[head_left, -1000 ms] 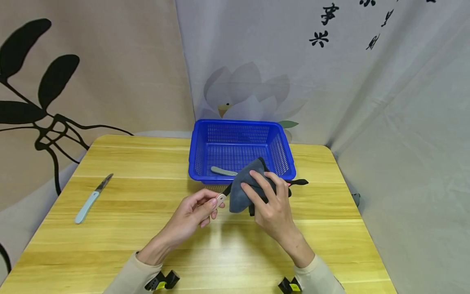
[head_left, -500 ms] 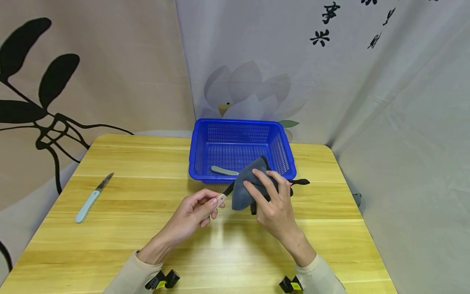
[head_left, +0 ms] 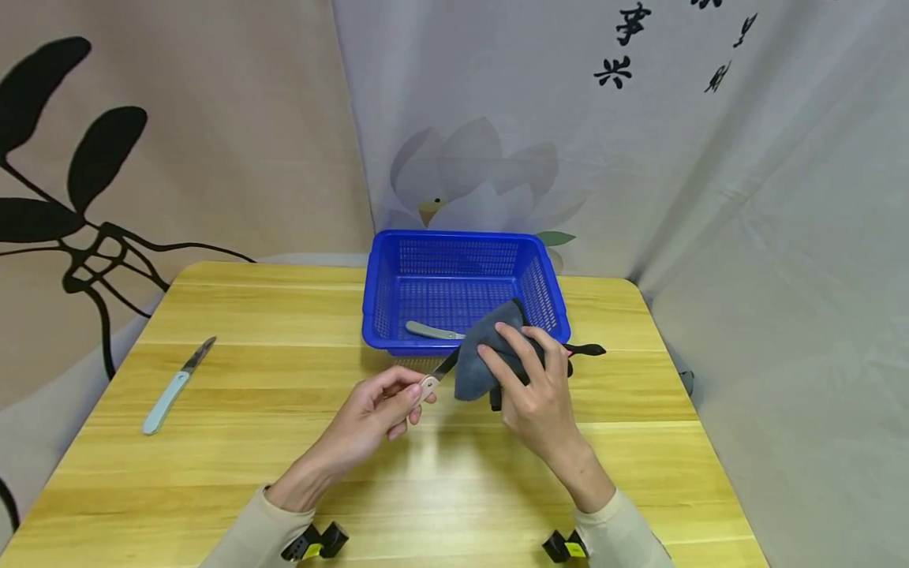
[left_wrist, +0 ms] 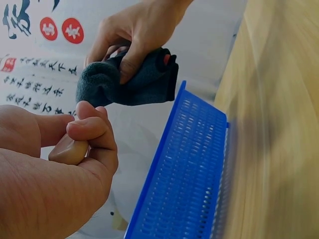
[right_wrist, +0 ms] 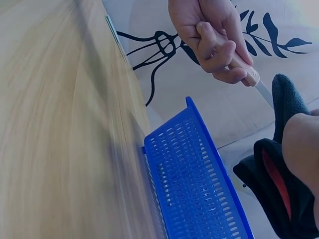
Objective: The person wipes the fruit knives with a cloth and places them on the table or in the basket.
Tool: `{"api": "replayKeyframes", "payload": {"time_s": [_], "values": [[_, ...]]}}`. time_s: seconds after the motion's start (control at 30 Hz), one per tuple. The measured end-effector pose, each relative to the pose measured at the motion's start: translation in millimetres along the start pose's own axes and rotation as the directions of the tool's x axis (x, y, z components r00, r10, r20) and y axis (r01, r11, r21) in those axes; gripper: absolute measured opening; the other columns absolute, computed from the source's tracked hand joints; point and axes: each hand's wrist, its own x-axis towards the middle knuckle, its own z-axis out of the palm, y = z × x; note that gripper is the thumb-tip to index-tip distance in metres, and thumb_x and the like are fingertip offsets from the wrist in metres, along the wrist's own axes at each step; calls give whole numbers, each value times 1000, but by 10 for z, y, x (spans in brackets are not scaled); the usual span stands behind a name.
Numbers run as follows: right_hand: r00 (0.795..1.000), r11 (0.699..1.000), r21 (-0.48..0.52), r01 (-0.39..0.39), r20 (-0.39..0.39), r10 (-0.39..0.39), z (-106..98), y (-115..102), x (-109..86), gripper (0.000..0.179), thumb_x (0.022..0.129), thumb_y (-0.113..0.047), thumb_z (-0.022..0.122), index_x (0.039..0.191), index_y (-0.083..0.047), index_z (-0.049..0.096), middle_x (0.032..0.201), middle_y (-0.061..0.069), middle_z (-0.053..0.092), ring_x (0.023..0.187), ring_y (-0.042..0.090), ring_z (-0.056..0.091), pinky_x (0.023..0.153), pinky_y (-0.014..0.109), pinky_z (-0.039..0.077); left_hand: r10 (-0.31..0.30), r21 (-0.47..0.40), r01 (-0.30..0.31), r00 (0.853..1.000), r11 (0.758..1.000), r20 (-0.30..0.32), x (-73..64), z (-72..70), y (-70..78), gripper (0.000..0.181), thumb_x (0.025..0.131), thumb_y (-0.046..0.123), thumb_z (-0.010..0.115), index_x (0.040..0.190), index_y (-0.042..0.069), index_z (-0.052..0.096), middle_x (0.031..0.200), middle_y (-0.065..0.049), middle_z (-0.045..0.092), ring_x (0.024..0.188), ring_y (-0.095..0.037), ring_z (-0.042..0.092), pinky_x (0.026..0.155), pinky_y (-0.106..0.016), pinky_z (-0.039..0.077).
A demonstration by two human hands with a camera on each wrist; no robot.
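Observation:
My left hand (head_left: 383,401) grips the pale beige handle of a knife (head_left: 428,384), its dark blade pointing up and right. Around the blade lies a folded dark grey-blue cloth (head_left: 474,369), pinched by my right hand (head_left: 534,398); it hides most of the blade. A short stretch of blade shows between handle and cloth. In the right wrist view, the cloth (right_wrist: 286,99) shows a red strip inside its fold. Both hands are held above the table, before the blue basket (head_left: 376,315). A thin black piece sticks out right of the cloth; I cannot tell what it is.
A knife with a grey-green handle (head_left: 432,330) lies in the basket, its far end hidden by the cloth. Another knife, light blue handled (head_left: 166,404), lies unfolded at the left of the wooden table (head_left: 284,331). A printed curtain (head_left: 497,79) hangs behind.
My right hand has slid the cloth slightly right and up along the blade, away from the handle, so more blade shows. My left hand has stayed nearly still.

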Motion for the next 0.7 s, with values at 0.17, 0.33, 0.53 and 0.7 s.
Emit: {"api": "replayKeyframes", "payload": {"time_s": [0.17, 0.33, 0.53, 0.7], "values": [[1000, 1000, -8, 4, -12, -5, -20, 34, 22, 46, 97, 5, 61, 134, -14, 80, 149, 22, 71, 129, 52, 57, 101, 65, 48, -4, -6, 4, 1000, 1000, 3, -7, 3, 8, 26, 121, 19, 53, 137, 5, 68, 112, 0, 72, 72, -7, 51, 62, -18, 47], [1000, 1000, -10, 0, -13, 0, -25, 53, 25, 45, 98, 5, 60, 135, -13, 79, 149, 22, 70, 129, 52, 57, 102, 65, 48, -11, -8, 11, 1000, 1000, 6, -17, -4, 11, 27, 122, 20, 52, 138, 6, 68, 112, -1, 72, 73, -7, 51, 62, -19, 47], [1000, 999, -17, -27, -8, 27, -24, 49, 7, 47, 97, 6, 61, 135, -14, 79, 150, 22, 70, 130, 53, 56, 102, 65, 46, -4, -16, 4, 1000, 1000, 7, -25, -13, -4, 27, 122, 22, 53, 137, 7, 68, 112, 0, 72, 73, -7, 51, 62, -19, 47], [999, 999, -14, -37, -18, 36, -13, 34, -3, 49, 94, 7, 61, 135, -14, 80, 149, 22, 70, 129, 52, 56, 99, 64, 45, 5, -32, -5, 1000, 999, -7, -29, -21, -8, 28, 121, 21, 53, 139, 4, 67, 113, 1, 72, 74, -6, 52, 63, -18, 48]]}}
